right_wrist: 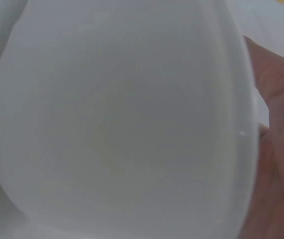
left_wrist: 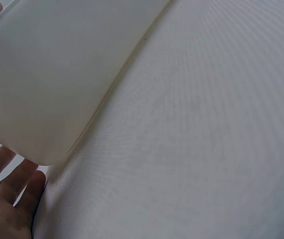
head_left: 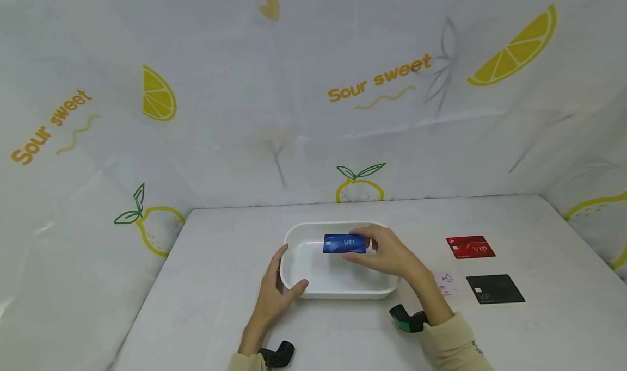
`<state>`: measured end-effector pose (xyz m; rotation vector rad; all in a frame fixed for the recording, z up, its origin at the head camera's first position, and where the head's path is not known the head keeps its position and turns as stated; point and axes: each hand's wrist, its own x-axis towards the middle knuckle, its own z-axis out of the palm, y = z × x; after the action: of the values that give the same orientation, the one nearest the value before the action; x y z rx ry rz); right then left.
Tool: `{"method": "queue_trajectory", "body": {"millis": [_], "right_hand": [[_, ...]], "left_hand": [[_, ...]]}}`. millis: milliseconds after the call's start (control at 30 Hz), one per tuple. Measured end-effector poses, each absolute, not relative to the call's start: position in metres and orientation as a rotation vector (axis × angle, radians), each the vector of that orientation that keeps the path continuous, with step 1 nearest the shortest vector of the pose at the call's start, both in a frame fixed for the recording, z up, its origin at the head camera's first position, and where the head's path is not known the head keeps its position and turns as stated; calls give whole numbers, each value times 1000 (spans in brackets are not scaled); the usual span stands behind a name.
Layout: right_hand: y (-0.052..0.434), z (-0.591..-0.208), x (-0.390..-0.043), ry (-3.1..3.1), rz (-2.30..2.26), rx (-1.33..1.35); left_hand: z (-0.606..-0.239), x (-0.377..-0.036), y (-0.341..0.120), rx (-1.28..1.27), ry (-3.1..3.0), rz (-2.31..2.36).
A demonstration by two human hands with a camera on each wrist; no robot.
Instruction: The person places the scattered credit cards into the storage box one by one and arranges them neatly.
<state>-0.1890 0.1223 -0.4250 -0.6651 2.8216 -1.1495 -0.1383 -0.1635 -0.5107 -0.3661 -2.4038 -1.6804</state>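
Observation:
A white rectangular tray sits in the middle of the table. My right hand pinches a blue VIP card by its right end and holds it flat just over the tray's inside. My left hand grips the tray's left front corner, thumb on the front rim, fingers up the left wall. In the left wrist view the tray's outer wall fills the upper left, with my left hand at its base. The right wrist view looks down into the tray's white inside, with my palm at the right.
To the right of the tray lie a red VIP card, a black VIP card and a small pale patterned card partly behind my right wrist. Lemon-print sheeting walls the table at the back and both sides.

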Motion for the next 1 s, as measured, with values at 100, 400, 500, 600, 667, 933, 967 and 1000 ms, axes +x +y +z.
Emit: {"method": "queue_trajectory", "body": {"millis": [100,400,500,600,667,933,967,1000], "right_hand": [[118,-427,-190,2819,-1148,-689],[100,-433,-193,2775,-1155,-703],[92,-435,-194,2762,-1144,-681],[84,-435,-196,2753,-1124,-673],[79,-436,-197,2747,-1112,-671],[67,-438,-201,2725,-1099,-735],[66,-438,-202,2725,-1095,-740],[65,-439,-202,2725,-1091,-739]], "left_hand": [[-509,-138,-163,-366,-2406,-1689],[-509,-139,-164,-374,-2412,-1680],[-509,-138,-164,-380,-2410,-1688],[-508,-138,-164,-383,-2410,-1689],[-508,-137,-164,-385,-2410,-1695],[-509,-137,-164,-381,-2419,-1663],[-509,-137,-164,-380,-2420,-1662],[-509,-137,-164,-381,-2420,-1662]]}}
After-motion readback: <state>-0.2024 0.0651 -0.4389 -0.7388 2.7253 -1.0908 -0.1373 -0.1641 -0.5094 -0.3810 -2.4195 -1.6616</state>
